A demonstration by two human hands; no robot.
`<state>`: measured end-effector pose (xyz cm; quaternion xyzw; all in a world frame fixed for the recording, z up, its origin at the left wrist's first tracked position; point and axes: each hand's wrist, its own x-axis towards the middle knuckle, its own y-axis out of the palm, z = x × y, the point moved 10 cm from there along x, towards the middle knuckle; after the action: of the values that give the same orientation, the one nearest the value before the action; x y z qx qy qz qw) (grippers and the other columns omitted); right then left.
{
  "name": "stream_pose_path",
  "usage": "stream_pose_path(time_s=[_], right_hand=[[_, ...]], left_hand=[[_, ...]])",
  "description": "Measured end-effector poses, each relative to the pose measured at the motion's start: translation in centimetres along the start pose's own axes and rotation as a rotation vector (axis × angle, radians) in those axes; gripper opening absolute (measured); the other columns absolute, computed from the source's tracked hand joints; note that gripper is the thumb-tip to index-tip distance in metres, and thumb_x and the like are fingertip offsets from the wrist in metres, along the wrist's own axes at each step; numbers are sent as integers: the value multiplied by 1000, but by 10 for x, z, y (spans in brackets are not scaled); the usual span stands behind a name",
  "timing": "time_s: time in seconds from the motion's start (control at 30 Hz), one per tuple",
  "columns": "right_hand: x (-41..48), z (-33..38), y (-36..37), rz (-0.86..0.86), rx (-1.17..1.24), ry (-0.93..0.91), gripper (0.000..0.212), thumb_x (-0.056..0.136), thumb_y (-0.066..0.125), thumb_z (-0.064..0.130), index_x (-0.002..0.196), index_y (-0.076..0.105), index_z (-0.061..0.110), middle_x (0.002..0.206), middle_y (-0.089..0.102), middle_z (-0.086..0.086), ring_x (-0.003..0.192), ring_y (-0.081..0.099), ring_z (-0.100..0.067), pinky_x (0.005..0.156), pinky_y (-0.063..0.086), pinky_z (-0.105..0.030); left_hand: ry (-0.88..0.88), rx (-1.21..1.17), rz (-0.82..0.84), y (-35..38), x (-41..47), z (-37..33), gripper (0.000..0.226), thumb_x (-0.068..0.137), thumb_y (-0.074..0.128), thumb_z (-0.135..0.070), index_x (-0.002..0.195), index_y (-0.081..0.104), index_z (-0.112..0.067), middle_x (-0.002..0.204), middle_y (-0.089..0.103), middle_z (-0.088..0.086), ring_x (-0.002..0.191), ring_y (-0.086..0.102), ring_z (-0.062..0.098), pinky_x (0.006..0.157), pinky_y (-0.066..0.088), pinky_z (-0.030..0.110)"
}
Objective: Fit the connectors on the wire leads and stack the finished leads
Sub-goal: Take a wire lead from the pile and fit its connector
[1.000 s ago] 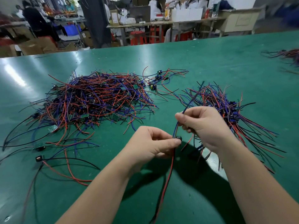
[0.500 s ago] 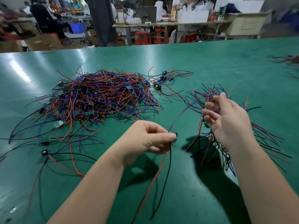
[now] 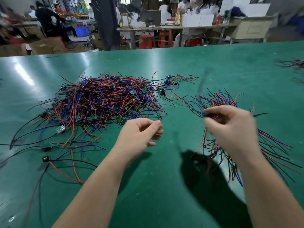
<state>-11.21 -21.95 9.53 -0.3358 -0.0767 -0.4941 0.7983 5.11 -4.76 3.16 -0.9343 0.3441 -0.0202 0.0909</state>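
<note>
A big tangled pile of red, blue and black wire leads (image 3: 102,102) lies on the green table (image 3: 164,186), left of centre. A smaller fanned stack of leads (image 3: 218,99) lies to the right. My right hand (image 3: 230,129), blurred by motion, hovers over that stack and pinches one lead (image 3: 204,139) by its dark connector; the lead's red and black wires hang below the fingers. My left hand (image 3: 139,135) hangs above the table between the two heaps, its fingers loosely curled around nothing.
Loose leads with black connectors (image 3: 46,158) trail over the front left. Small boards with yellow and blue parts (image 3: 162,92) lie behind the big pile. Another wire bundle (image 3: 294,63) sits at the far right edge. Benches, stools and people stand beyond the table.
My left hand has let go of the lead it pinched. The right hand has taken that lead and carried it right, over the smaller stack.
</note>
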Motion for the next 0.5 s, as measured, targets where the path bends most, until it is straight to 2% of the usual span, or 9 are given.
stream_pose_path(time_s=[0.07,0.1,0.13,0.17,0.23,0.3,0.37,0.5], right_hand=[[8,-17,-37,-173,-167,81,19,74,67,13,87,76,22,73,70,5,64,62,-3,67,50,-19],[11,-25,-50,-211,-237,117,20,75,65,14,91,76,20,78,72,-1,69,63,-13,73,51,-27],[13,-34,-57,-219,-299,154,21,76,65,15,94,76,18,82,72,-7,72,63,-22,75,50,-31],[15,-41,-60,-204,-358,187,23,77,65,16,97,75,16,86,71,-11,75,61,-27,75,48,-34],[17,-50,-53,-131,-437,224,29,78,65,19,107,72,16,99,67,-17,88,60,-32,81,46,-36],[17,-49,-42,-68,-430,222,35,80,65,21,115,68,18,112,62,-19,103,56,-32,91,43,-36],[15,-43,-30,-22,-405,197,34,81,64,22,115,68,21,114,60,-18,104,54,-31,91,42,-35],[10,-32,-9,48,-359,143,28,81,64,22,108,71,24,95,58,-8,86,51,-23,80,37,-28]], left_hand=[[135,569,-240,-32,1,-13,13,91,60,-29,90,70,-21,92,72,-1,87,63,22,78,52,31],[158,881,-306,-38,1,-17,17,91,57,-31,102,68,-24,108,67,0,101,58,23,88,46,34],[116,1094,-335,-45,3,-11,27,90,56,-35,115,62,-26,124,58,2,114,50,26,97,39,37],[2,1198,-325,-53,6,2,38,89,55,-38,125,54,-26,136,48,7,125,40,30,104,32,41],[-218,1193,-302,-70,9,28,51,88,54,-43,134,44,-24,149,29,17,137,22,39,112,19,49],[-317,1155,-302,-82,12,43,57,87,53,-48,137,39,-24,154,16,21,142,9,42,114,10,54],[-315,1127,-318,-92,18,49,61,87,53,-49,140,36,-26,158,6,17,144,1,39,114,4,56],[-177,1056,-228,-93,34,55,62,91,47,-39,148,26,-28,161,-2,1,147,0,24,115,4,53]])
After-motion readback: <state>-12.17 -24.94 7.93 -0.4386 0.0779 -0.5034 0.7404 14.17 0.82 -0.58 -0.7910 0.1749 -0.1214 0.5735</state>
